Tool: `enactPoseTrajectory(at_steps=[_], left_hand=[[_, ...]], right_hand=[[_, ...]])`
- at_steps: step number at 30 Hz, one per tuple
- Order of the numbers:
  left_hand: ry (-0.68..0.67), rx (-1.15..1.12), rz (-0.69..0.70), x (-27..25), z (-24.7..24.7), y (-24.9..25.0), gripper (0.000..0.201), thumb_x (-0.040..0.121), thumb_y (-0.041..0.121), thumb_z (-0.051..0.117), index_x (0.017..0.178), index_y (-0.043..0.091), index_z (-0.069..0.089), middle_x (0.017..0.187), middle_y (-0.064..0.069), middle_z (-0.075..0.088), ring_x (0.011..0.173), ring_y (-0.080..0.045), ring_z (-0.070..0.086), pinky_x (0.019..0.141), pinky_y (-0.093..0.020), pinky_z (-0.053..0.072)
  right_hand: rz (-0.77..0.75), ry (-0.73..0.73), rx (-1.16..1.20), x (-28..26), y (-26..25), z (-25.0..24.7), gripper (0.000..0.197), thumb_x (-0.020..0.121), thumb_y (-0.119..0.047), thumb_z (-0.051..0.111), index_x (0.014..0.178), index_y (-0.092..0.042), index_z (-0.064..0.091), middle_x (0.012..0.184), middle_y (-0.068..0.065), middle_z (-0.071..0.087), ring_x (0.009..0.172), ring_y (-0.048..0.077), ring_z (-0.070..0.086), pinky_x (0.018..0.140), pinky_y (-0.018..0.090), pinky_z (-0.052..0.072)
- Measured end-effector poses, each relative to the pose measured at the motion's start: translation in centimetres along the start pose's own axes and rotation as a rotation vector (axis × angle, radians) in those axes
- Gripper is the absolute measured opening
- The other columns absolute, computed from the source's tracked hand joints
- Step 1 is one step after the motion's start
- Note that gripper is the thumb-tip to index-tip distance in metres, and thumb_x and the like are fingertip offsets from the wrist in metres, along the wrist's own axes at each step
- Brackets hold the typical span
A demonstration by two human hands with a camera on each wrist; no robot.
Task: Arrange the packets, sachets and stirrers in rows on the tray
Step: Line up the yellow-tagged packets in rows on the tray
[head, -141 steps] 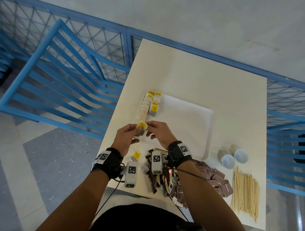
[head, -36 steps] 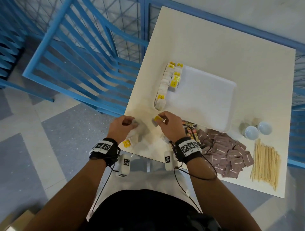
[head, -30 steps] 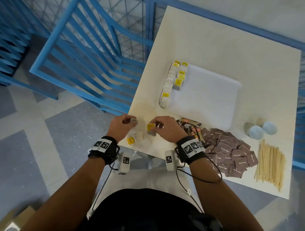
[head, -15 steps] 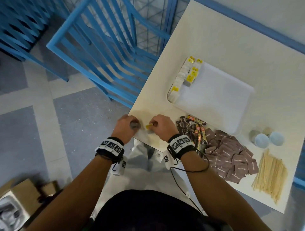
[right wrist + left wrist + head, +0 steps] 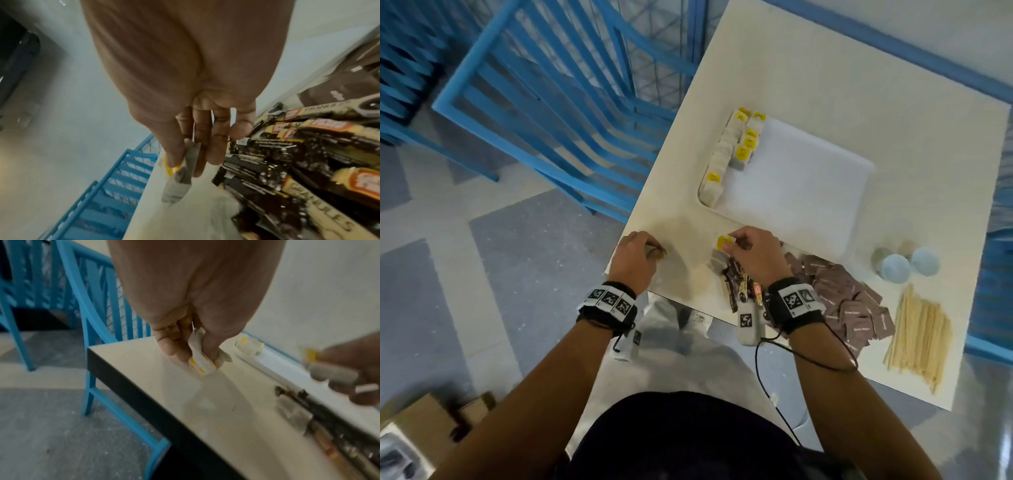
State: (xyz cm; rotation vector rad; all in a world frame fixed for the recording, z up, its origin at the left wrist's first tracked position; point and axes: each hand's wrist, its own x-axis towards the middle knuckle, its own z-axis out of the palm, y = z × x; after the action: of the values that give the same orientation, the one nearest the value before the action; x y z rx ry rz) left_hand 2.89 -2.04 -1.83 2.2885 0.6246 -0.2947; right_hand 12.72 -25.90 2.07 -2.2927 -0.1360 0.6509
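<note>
Head view: the white tray [image 5: 808, 192] lies mid-tabletop [image 5: 859, 85], its floor bare from centre to the 3 o'clock rim. Along its 9 o'clock rim run white sachets with yellow labels [image 5: 736, 147] in two rows; blur blocks an exact count, but six yellow labels show. The right hand [image 5: 751, 253], just off the tray's 6 o'clock edge, pinches one yellow-labelled sachet [image 5: 722, 242] between thumb and forefinger. The left hand [image 5: 635, 258] is clenched over something at the tabletop's near-left corner, right at the edge. Bare tabletop lies between the hands. At 5 o'clock from the tray are dark stick packets [image 5: 739, 284], a heap of brown square sachets [image 5: 849, 301], a bundle of pale wooden stirrers [image 5: 921, 335] and two pale blue cups [image 5: 909, 265]. A blue railing [image 5: 571, 102] stands close along the tabletop's left side.

Left wrist view: the left hand [image 5: 195, 305] grips crumpled white sachets [image 5: 202, 363] marked yellow, probably two, low over the surface near the dark front edge. At 3 o'clock the right hand [image 5: 349, 369] is blurred.

Right wrist view: thumb and fingers [image 5: 214, 142] of the right hand [image 5: 185, 73] pinch a single thin sachet [image 5: 180, 181], yellow at its top, hanging down over bare tabletop. At 4 o'clock the stick packets [image 5: 308, 162], lettered "GRANULES", lie heaped just beside it.
</note>
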Motion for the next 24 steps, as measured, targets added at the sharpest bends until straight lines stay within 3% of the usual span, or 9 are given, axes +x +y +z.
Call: enactPoseTrajectory(at_steps=[2, 5, 9, 12, 15, 17, 19, 24], left_hand=[[0.006, -0.082, -0.061, 0.3, 0.1, 1.2, 0.007, 0.095, 0.010, 0.067, 0.099, 0.014, 0.064, 0.097, -0.001, 0.070, 0.094, -0.021, 0.062, 0.084, -0.029, 0.048], [-0.021, -0.219, -0.143, 0.7, 0.4, 2.6, 0.017, 0.094, 0.018, 0.072, 0.108, 0.015, 0.063, 0.094, 0.005, 0.066, 0.089, -0.015, 0.059, 0.079, -0.023, 0.042], [-0.064, -0.295, -0.179, 1.6, 1.3, 3.1, 0.031, 0.094, 0.020, 0.071, 0.124, 0.019, 0.066, 0.104, -0.004, 0.070, 0.099, -0.022, 0.064, 0.088, -0.031, 0.050], [-0.127, -0.465, -0.231, 1.6, 1.7, 3.8, 0.016, 0.096, 0.011, 0.063, 0.110, 0.014, 0.072, 0.105, -0.010, 0.074, 0.096, -0.025, 0.070, 0.094, -0.041, 0.057], [-0.194, -0.686, -0.340, 1.7, 1.8, 4.6, 0.019, 0.096, -0.005, 0.054, 0.097, 0.005, 0.070, 0.093, -0.018, 0.073, 0.078, -0.031, 0.072, 0.083, -0.049, 0.063], [-0.229, -0.733, -0.378, 1.8, 1.7, 5.1, 0.023, 0.095, -0.010, 0.047, 0.098, 0.000, 0.067, 0.098, -0.023, 0.071, 0.074, -0.029, 0.071, 0.069, -0.040, 0.063], [-0.252, -0.731, -0.376, 2.0, 1.6, 5.4, 0.025, 0.093, -0.013, 0.045, 0.097, -0.002, 0.067, 0.100, -0.025, 0.071, 0.072, -0.028, 0.070, 0.060, -0.031, 0.061], [-0.307, -0.805, -0.403, 3.1, 1.3, 7.2, 0.028, 0.095, -0.015, 0.044, 0.086, -0.002, 0.067, 0.099, -0.028, 0.065, 0.071, -0.033, 0.068, 0.062, -0.032, 0.063]], right_hand=[[-0.004, -0.064, -0.098, -0.5, 0.5, 0.7, 0.021, 0.091, -0.034, 0.073, 0.100, -0.015, 0.074, 0.095, -0.003, 0.070, 0.086, 0.014, 0.063, 0.082, 0.029, 0.050], [-0.039, -0.132, -0.195, -1.0, 0.6, 2.0, 0.020, 0.090, -0.037, 0.073, 0.091, -0.017, 0.072, 0.096, -0.003, 0.061, 0.086, 0.013, 0.055, 0.078, 0.028, 0.048], [-0.120, -0.117, -0.426, -1.1, 0.6, 3.4, 0.012, 0.091, -0.030, 0.068, 0.094, -0.019, 0.069, 0.111, -0.002, 0.058, 0.109, 0.020, 0.048, 0.098, 0.039, 0.044], [-0.122, -0.099, -0.436, -1.2, 0.5, 3.7, 0.008, 0.088, -0.024, 0.068, 0.095, -0.022, 0.066, 0.110, -0.003, 0.062, 0.112, 0.022, 0.046, 0.104, 0.044, 0.037], [-0.097, -0.085, -0.324, -1.0, 0.4, 3.4, 0.009, 0.085, -0.015, 0.071, 0.093, -0.016, 0.066, 0.097, -0.004, 0.062, 0.107, 0.023, 0.048, 0.101, 0.044, 0.040], [-0.078, -0.052, -0.210, -0.8, 0.2, 3.0, 0.012, 0.083, -0.012, 0.074, 0.092, -0.014, 0.067, 0.088, -0.009, 0.055, 0.102, 0.023, 0.052, 0.091, 0.035, 0.045], [-0.077, 0.017, -0.109, -0.3, -0.2, 2.5, 0.013, 0.081, -0.015, 0.078, 0.091, -0.015, 0.068, 0.085, -0.010, 0.058, 0.096, 0.021, 0.057, 0.078, 0.024, 0.044], [-0.012, 0.166, 0.188, 1.0, -2.4, 0.7, 0.018, 0.080, -0.024, 0.085, 0.091, -0.020, 0.071, 0.078, -0.011, 0.066, 0.071, 0.000, 0.059, 0.064, 0.006, 0.043]])
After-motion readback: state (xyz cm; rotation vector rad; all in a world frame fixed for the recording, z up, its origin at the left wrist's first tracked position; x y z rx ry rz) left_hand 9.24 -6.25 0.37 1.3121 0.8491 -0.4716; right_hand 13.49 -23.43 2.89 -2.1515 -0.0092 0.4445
